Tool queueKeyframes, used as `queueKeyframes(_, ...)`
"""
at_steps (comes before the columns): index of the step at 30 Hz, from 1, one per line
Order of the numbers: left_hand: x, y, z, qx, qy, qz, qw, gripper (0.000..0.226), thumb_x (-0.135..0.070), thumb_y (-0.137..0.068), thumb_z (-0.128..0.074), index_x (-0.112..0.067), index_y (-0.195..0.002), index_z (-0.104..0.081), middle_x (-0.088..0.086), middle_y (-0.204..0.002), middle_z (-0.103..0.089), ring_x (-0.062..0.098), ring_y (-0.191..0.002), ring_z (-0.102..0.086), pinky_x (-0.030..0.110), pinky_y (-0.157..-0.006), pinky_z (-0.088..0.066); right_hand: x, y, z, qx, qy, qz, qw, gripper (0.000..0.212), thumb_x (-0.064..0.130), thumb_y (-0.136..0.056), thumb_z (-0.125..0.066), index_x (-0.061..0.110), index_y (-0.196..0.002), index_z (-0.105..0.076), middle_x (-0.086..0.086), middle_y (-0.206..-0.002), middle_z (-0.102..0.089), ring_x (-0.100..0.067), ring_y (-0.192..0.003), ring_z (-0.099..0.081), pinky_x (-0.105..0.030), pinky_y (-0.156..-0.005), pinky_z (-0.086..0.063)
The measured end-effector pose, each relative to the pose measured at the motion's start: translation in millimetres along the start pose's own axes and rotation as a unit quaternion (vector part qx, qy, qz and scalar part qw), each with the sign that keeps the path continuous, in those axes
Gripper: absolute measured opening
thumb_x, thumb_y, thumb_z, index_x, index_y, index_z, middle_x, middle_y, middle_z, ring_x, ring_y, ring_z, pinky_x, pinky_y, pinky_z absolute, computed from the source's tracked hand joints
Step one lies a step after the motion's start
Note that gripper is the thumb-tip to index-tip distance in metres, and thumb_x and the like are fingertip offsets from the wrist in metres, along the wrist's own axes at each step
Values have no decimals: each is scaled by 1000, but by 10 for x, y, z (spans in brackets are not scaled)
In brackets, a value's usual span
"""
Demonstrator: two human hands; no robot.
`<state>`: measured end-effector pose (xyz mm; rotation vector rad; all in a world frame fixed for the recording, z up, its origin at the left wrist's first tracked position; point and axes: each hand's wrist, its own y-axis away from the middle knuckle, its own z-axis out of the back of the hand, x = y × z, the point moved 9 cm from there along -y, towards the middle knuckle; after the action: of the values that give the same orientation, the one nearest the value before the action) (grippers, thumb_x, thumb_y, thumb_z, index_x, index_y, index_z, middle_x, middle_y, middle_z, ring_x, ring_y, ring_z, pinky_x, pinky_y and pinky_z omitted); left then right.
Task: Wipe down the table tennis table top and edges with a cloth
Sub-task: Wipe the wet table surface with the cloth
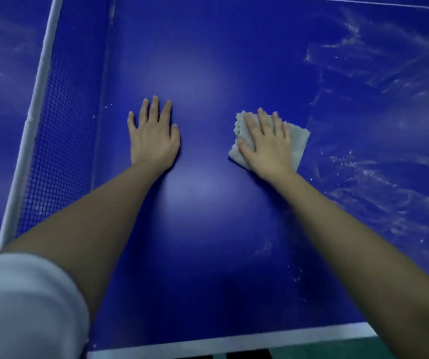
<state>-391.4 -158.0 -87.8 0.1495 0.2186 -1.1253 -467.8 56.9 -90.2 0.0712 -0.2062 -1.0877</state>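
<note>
The blue table tennis table top (203,229) fills the view. A folded off-white cloth (297,141) lies flat on it right of centre. My right hand (267,143) presses down on the cloth with straight, spread fingers, covering most of it. My left hand (153,133) rests palm-down on the bare table surface to the left, fingers straight, holding nothing. Both forearms reach in from the bottom of the view.
The net (57,130) with its white top band (34,115) runs along the left side. White dusty smears (379,182) streak the table surface on the right. The table's white edge line (234,342) lies at the bottom, with green floor (337,352) beyond it.
</note>
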Motion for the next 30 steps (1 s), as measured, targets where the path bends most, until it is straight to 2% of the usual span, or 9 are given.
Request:
queueKeyframes(2,2,-7,-6,0,-3,0,1000,53,-31,-97,-27,-16,-148,-22,9,-157,-15,24,-145,-7,49,-115,-3,336,319,-110,1,30,32,999,62,46,-96,-33,27,-151,-13,-6,-159,-12,-34,-145,-7,-44,-115,-2)
queueKeyframes(6,10,-17,-29,5,-9,-2,1000,54,-33,-97,-26,-16,-148,-21,9,-157,-15,25,-145,-6,51,-114,-3,1282,1637,-406,33,69,253,965,66,50,-87,-38,24,-147,-30,-8,-150,-36,-36,-137,-32,-48,-111,-25)
queueKeyframes(8,5,-9,-33,10,-10,-6,1000,55,-33,-97,-25,-15,-148,-20,10,-157,-14,25,-145,-5,51,-115,-3,1372,2199,-519,78,65,306,947,69,53,-84,-39,26,-147,-29,-5,-151,-35,-32,-138,-32,-48,-113,-23)
queueKeyframes(12,-10,1,-14,12,-8,-13,1000,54,-31,-97,-25,-13,-148,-20,11,-156,-14,27,-144,-6,52,-114,-2,617,2134,-448,77,65,202,974,65,48,-83,-36,23,-144,-38,-9,-145,-44,-34,-132,-42,-49,-109,-30)
queueKeyframes(17,-33,3,10,11,-13,-20,1000,54,-30,-98,-26,-11,-148,-20,13,-156,-13,29,-144,-6,53,-114,-3,-1048,1683,-71,6,-4,-129,992,64,50,-91,-20,25,-150,-21,-6,-157,-20,-31,-145,-13,-44,-114,-9)
queueKeyframes(20,-43,8,13,12,-13,-20,1000,54,-30,-98,-25,-11,-148,-19,13,-156,-12,30,-144,-6,53,-114,-2,-1309,1907,-22,-16,-31,-220,975,71,57,-87,-13,26,-151,-18,-4,-158,-16,-28,-146,-7,-45,-116,-7)
queueKeyframes(22,-41,8,5,13,-15,-19,1000,54,-30,-98,-25,-11,-148,-19,14,-156,-12,30,-144,-6,54,-114,-2,-987,2099,-125,-2,-6,-200,980,70,55,-89,-11,24,-151,-14,-8,-158,-16,-32,-145,-8,-45,-116,-8)
queueKeyframes(27,-25,-3,-15,10,-21,-19,1000,54,-30,-97,-25,-11,-148,-19,14,-156,-12,31,-144,-6,54,-114,-2,283,2528,-448,16,21,-49,998,65,50,-91,-31,25,-150,-19,-7,-154,-29,-32,-142,-23,-45,-114,-14)
queueKeyframes(30,-25,1,-17,14,-19,-24,999,55,-31,-97,-24,-11,-148,-19,14,-156,-12,31,-144,-6,54,-114,-2,263,2623,-472,31,3,5,999,64,48,-90,-35,28,-149,-22,-4,-153,-30,-29,-142,-23,-45,-113,-16)
